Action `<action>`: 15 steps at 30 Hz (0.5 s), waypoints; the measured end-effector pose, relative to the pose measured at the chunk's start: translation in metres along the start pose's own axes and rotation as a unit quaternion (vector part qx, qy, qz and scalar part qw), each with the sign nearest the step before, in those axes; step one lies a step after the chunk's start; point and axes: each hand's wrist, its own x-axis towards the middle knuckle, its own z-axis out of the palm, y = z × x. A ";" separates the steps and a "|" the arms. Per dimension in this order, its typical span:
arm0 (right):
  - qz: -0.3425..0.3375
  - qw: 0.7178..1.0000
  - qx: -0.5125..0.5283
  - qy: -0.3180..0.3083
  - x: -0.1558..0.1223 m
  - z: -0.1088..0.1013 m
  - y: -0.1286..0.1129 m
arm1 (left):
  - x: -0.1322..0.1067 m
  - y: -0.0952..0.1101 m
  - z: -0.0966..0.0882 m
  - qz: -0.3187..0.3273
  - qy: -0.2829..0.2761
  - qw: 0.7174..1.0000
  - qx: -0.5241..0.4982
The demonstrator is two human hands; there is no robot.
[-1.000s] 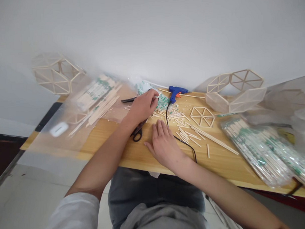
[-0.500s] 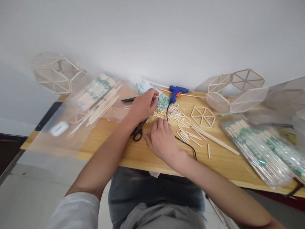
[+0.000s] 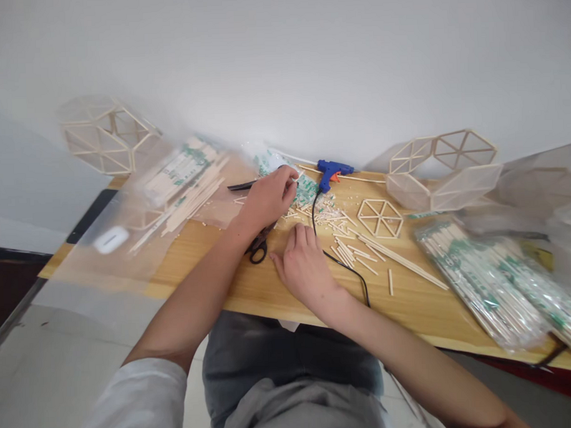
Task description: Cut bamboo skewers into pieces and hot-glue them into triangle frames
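My left hand is raised over the scattered stick pieces, its fingers curled into a pinch; whatever lies between the fingertips is too small to make out. Below it, my right hand rests on the table with the thumb apart and the fingers stretched forward, nothing visible in it. Black-handled scissors lie partly under my left forearm. A black tool shows beyond that wrist, mostly hidden. Cut wooden stick pieces lie right of my right hand, near a flat hexagon frame of sticks.
A blue glue gun sits at the back, its black cord running past my right hand. Bagged sticks lie at right. Stick-frame structures stand on both sides by the wall. Plastic sheeting covers the table's left end.
My right hand has shifted very slightly on the table, its fingers a little changed in pose. My left hand stays nearly still.
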 end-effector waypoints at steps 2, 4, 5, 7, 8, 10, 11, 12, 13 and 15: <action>0.005 1.000 0.008 0.005 -0.001 0.003 0.000 | 0.000 0.000 0.000 0.001 -0.001 1.000 0.000; 0.018 1.000 0.013 0.017 -0.001 0.005 0.001 | 0.000 -0.001 0.000 0.001 -0.001 1.000 0.000; 0.022 0.999 0.014 0.022 -0.001 0.006 0.001 | 0.000 -0.001 0.000 0.000 -0.001 1.000 0.000; 0.025 0.999 0.016 0.028 -0.001 0.006 0.001 | 0.000 -0.001 0.001 -0.002 -0.001 1.000 0.001; 0.024 0.999 0.019 0.027 0.000 0.005 0.002 | 0.000 -0.001 0.001 -0.004 -0.001 1.000 0.002; 0.021 0.999 0.025 0.023 0.001 0.003 0.002 | 0.000 0.000 0.000 -0.005 -0.004 1.000 0.002; 0.022 0.999 0.026 0.021 0.001 0.002 0.002 | 0.000 0.000 0.000 -0.005 -0.005 1.000 0.002; 0.022 0.999 0.026 0.020 0.002 0.001 0.003 | 0.000 0.000 0.000 -0.005 -0.005 1.000 0.002; 0.021 0.999 0.026 0.019 0.002 0.000 0.003 | 0.000 0.000 0.000 -0.005 -0.006 1.000 0.003; 0.021 0.999 0.025 0.018 0.002 0.000 0.003 | 0.000 0.000 0.001 -0.002 -0.005 1.000 0.003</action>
